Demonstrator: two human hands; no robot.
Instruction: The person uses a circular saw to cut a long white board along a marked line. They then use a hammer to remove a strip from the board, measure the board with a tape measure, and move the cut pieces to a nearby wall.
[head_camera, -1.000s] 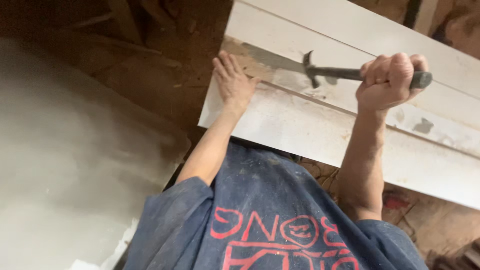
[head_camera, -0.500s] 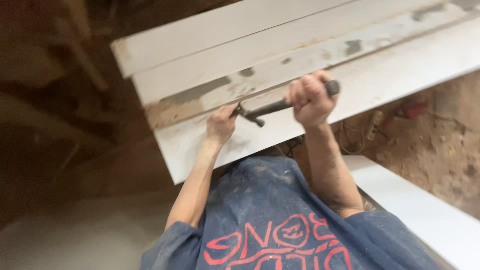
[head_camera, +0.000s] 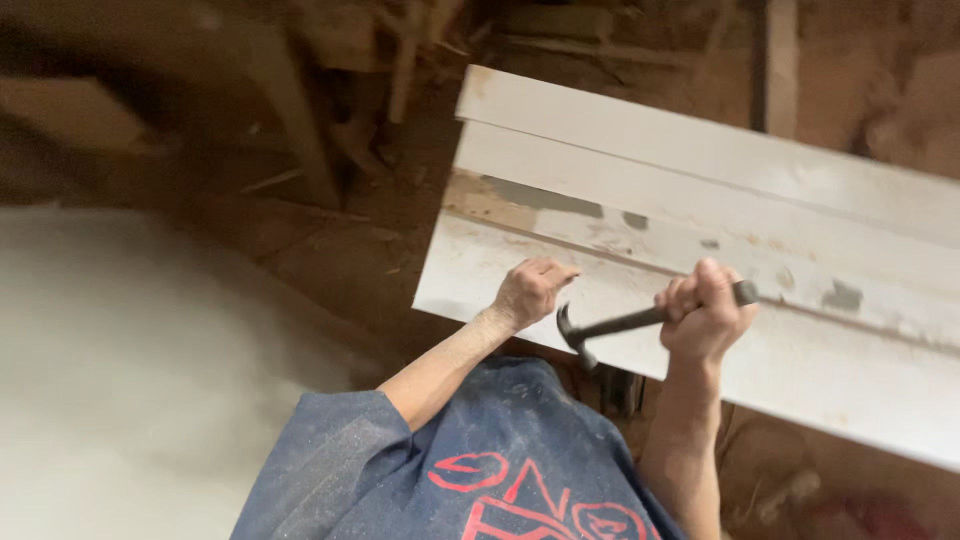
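White-painted boards (head_camera: 700, 190) w/ my left hand (head_camera: 528, 292) fisted on near edge by the end, right hand (head_camera: 705, 315) clamped on hammer (head_camera: 640, 322); I judge nailing step, next needs a square strike.

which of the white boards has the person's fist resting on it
The nearest white board, lowest in view. The left hand rests on it near its left end; the two boards beyond it carry no hand.

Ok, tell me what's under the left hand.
The left hand rests curled on the white painted boards, beside the hammer gripped by the right hand. Anything beneath the fingers is hidden.
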